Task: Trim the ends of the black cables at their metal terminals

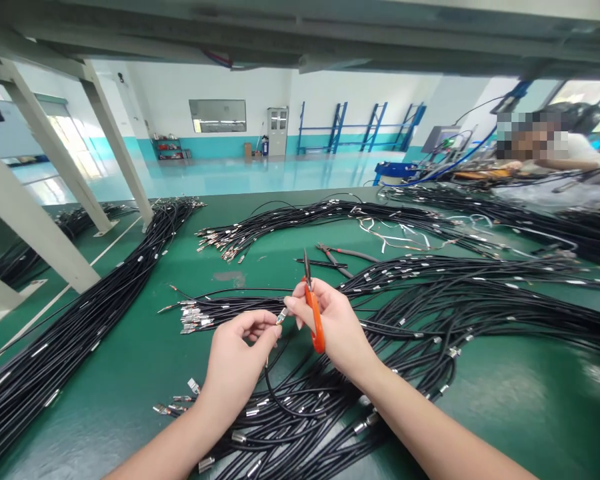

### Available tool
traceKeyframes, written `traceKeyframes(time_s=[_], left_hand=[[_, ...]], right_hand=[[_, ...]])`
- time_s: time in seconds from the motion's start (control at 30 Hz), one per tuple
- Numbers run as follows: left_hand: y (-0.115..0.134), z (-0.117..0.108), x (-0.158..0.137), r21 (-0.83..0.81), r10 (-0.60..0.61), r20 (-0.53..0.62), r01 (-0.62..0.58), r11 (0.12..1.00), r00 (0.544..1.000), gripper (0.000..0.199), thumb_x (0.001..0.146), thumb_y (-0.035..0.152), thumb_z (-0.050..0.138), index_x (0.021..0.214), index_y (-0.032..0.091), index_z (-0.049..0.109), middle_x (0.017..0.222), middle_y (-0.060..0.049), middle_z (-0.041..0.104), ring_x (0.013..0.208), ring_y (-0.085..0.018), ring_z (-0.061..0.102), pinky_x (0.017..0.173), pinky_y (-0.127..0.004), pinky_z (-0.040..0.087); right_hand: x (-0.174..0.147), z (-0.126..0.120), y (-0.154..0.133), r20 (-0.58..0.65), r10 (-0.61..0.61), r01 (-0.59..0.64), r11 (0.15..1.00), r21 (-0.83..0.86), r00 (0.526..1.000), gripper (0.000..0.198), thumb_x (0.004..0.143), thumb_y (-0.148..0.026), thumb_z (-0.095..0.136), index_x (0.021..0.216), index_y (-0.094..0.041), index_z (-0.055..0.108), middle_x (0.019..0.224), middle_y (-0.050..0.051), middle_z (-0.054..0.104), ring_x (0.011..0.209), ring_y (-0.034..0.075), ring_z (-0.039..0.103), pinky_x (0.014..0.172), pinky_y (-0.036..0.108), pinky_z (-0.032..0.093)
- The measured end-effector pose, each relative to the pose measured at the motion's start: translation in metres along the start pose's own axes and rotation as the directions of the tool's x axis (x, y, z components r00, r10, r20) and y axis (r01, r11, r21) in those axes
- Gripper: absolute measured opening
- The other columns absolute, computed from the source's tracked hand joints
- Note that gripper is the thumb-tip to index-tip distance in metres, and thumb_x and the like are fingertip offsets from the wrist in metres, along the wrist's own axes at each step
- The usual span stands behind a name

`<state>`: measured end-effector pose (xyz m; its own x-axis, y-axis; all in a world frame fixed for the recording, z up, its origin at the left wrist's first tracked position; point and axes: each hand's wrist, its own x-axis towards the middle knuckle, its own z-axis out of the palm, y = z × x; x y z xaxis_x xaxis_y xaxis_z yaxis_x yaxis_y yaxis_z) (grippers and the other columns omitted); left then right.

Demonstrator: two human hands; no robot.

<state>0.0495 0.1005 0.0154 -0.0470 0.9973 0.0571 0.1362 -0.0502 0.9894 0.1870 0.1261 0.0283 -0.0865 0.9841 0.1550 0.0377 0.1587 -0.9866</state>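
My left hand (245,357) is closed in a pinch on the end of a black cable, which carries a small silvery connector (281,316). Orange-handled scissors (316,320) rest in my right hand (337,327), their dark blades pointing up and away. The thumb and fingertip of that hand also touch the connector's far end. Below both hands spreads a loose bundle of black cables (300,413) with metal ferrules and white tags. Just behind my left hand lies another bundle with a cluster of white-and-metal connector ends (195,317).
Pliers (347,253) and black tweezers (321,263) lie beyond my hands on the green table (520,393). More cable bundles stretch along the left (105,300) and the back (300,217). White posts (117,140) stand at left, a beam overhead. A person (555,143) works at far right.
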Motion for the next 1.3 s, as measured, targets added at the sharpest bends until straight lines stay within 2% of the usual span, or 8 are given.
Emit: traceKeyframes(time_s=[0.23,0.37,0.53,0.73,0.97,1.07,1.17,1.3], left_hand=[[0.004,-0.029,-0.01,-0.073,-0.073,0.019,0.074,0.995,0.997,0.038,0.068,0.024,0.059,0.105,0.02,0.048,0.062,0.005,0.054,0.057,-0.012,0.053,0.057,-0.022,0.041],[-0.006,-0.051,-0.028,0.218,-0.092,0.031,0.083,0.972,0.995,0.017,0.072,0.03,0.055,0.083,0.018,0.058,0.063,0.001,0.055,0.059,-0.014,0.052,0.06,-0.027,0.041],[-0.024,-0.07,-0.046,0.666,0.034,0.133,-0.115,0.737,0.991,0.019,0.078,0.026,0.045,0.065,0.02,0.058,0.071,-0.002,0.057,0.07,-0.019,0.052,0.067,-0.033,0.039],[-0.023,-0.07,-0.049,0.734,0.143,0.163,-0.217,0.643,0.976,0.018,0.074,0.017,0.046,0.084,0.023,0.06,0.088,-0.004,0.058,0.083,-0.022,0.052,0.076,-0.038,0.04],[0.001,-0.052,-0.018,0.117,-0.104,0.081,0.094,0.989,0.991,0.019,0.075,0.033,0.056,0.076,0.016,0.064,0.078,-0.007,0.065,0.072,-0.019,0.058,0.069,-0.031,0.046],[0.003,-0.037,0.007,-0.481,-0.325,0.071,0.318,0.817,0.943,0.026,0.075,0.037,0.059,0.081,0.011,0.059,0.083,-0.014,0.066,0.076,-0.019,0.062,0.074,-0.032,0.049],[0.005,-0.027,0.032,-0.791,-0.332,-0.088,0.136,0.596,0.939,0.015,0.08,0.028,0.056,0.08,0.013,0.054,0.083,-0.012,0.064,0.076,-0.016,0.063,0.076,-0.031,0.049],[0.008,-0.027,0.046,-0.839,-0.267,-0.25,-0.07,0.539,0.931,0.011,0.086,0.017,0.045,0.081,0.013,0.054,0.065,-0.002,0.057,0.057,-0.009,0.056,0.062,-0.023,0.048]], right_hand=[[0.011,-0.01,0.007,-0.076,-0.027,0.012,0.984,-0.179,0.997,0.019,0.069,-0.029,0.061,0.072,-0.018,0.046,0.059,-0.003,0.051,0.055,0.012,0.049,0.057,0.025,0.04],[0.013,-0.012,0.015,-0.017,-0.111,0.096,0.92,-0.381,0.994,0.009,0.072,-0.024,0.055,0.073,-0.019,0.048,0.07,0.001,0.057,0.064,0.014,0.053,0.063,0.027,0.042],[0.019,-0.01,0.029,0.149,-0.275,0.298,0.648,-0.701,0.95,0.011,0.067,-0.009,0.049,0.068,-0.02,0.047,0.081,0.004,0.055,0.077,0.018,0.052,0.069,0.03,0.041],[0.027,-0.01,0.036,0.157,-0.286,0.298,0.563,-0.77,0.945,0.01,0.069,-0.012,0.046,0.066,-0.021,0.042,0.07,0.002,0.055,0.067,0.018,0.052,0.061,0.029,0.041],[0.019,-0.013,0.022,0.033,-0.333,0.266,0.686,-0.678,0.942,0.011,0.074,-0.024,0.049,0.067,-0.022,0.04,0.066,0.001,0.056,0.062,0.017,0.053,0.06,0.027,0.041],[0.017,-0.016,0.017,-0.004,-0.325,0.247,0.727,-0.64,0.946,0.013,0.076,-0.029,0.049,0.068,-0.022,0.041,0.066,0.001,0.057,0.062,0.017,0.053,0.061,0.026,0.041],[0.016,-0.018,0.016,0.041,-0.29,0.253,0.749,-0.613,0.956,0.013,0.075,-0.031,0.051,0.068,-0.022,0.044,0.066,0.001,0.058,0.062,0.017,0.053,0.061,0.026,0.041],[0.014,-0.016,0.009,0.174,-0.164,0.233,0.815,-0.531,0.971,0.016,0.07,-0.032,0.058,0.063,-0.02,0.048,0.064,0.0,0.058,0.062,0.017,0.053,0.06,0.027,0.041]])
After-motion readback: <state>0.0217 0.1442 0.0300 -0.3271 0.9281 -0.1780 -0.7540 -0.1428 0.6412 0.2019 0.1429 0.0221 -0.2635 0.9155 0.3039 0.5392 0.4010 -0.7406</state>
